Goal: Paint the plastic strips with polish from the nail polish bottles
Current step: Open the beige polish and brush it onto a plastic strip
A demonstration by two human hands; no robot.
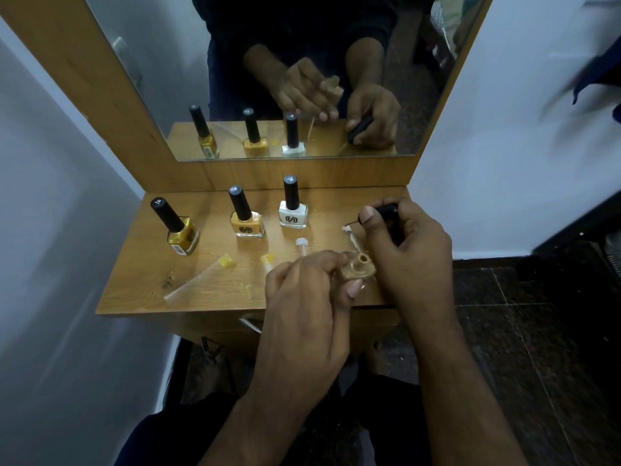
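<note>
Fingers [368, 215] of the right hand [410, 243] pinch a black brush cap [386, 209], holding it low over the right end of the wooden tabletop [141, 280]; its thin brush tip meets the white-painted end of a plastic strip [351, 235] lying just beside the thumb. Left hand [302, 297] has its fingers curled around an uncapped tan nail polish bottle [358, 267], tilted so the open neck faces up toward the camera, near the front right part of the tabletop.

Three capped bottles stand in a row toward the back: a dark yellow bottle [181, 235] at the left, an orange-yellow bottle [247, 223] in the middle, and a white bottle [293, 211] to its right, each with a tall black cap. In front of them lie clear strips: a long strip with a yellow tip [201, 274] angled at the left, a short strip with a yellow end [267, 258] near the left knuckles, and another with a white end [301, 245] below the white bottle. Small yellow smears mark the wood near the front.

A mirror [285, 79] in a wooden frame rises behind the tabletop and reflects the bottles and both hands. Dark tiled floor [537, 331] lies to the right.
</note>
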